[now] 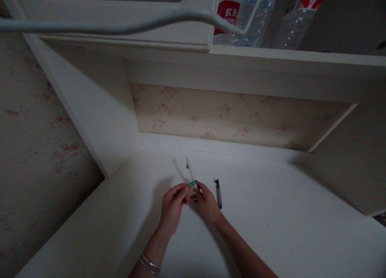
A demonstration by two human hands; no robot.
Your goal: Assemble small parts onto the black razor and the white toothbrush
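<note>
Between the fingertips of my left hand (173, 203) is a small green-and-black bar (192, 183), which looks like a razor cartridge. My right hand (207, 203) pinches a thin white stick (190, 169) that points away from me and passes close behind the bar. My right fingertips also come up to the bar's right end; whether they touch it I cannot tell. Just right of my right hand, a slim black-and-grey handle (218, 194), like a razor handle, lies on the white tabletop (271, 229). A tiny dark piece (187, 165) shows beside the stick's far end.
A white shelf (286, 57) spans overhead, with plastic bottles (250, 18) on it and a pale bent rod (120, 26) in front. White side panels (90, 109) stand left and right. Flowered wallpaper (211, 113) covers the back wall.
</note>
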